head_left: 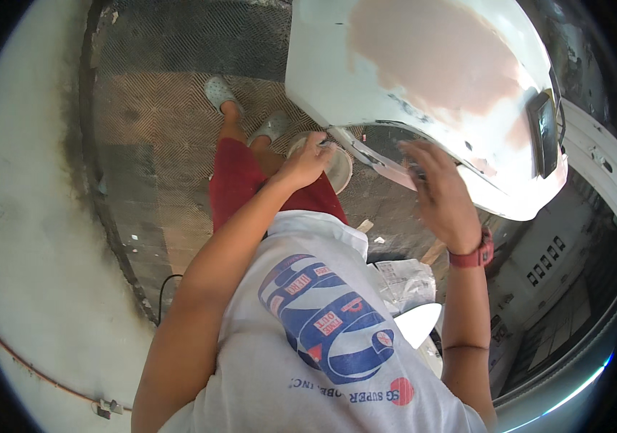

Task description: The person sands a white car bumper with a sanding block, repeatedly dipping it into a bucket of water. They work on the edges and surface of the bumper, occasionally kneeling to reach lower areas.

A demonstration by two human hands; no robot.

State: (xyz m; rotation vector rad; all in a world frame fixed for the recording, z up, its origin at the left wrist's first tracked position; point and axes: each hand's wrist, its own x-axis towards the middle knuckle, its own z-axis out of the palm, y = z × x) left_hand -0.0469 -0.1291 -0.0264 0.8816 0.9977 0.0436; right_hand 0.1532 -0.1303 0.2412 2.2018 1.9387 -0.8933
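Note:
A white car body panel (316,65) with a pinkish-brown patch (431,50) on its face stands before me at the upper right. My left hand (307,164) is at the near left end of its curved lower strip (366,154). Its fingers are curled in, and what they hold, if anything, is too small to make out. Close to the panel's near edge, my right hand (442,191) has its fingers apart and slightly bent. Contact with the panel there cannot be told. A red wristwatch (476,251) is on my right wrist.
A pale round bucket (341,175) stands on the floor below my left hand. Newspaper (404,280) and a white rounded piece (419,323) lie beside me. A pale wall (27,180) runs along the left, and a dark glossy car surface (554,289) along the right.

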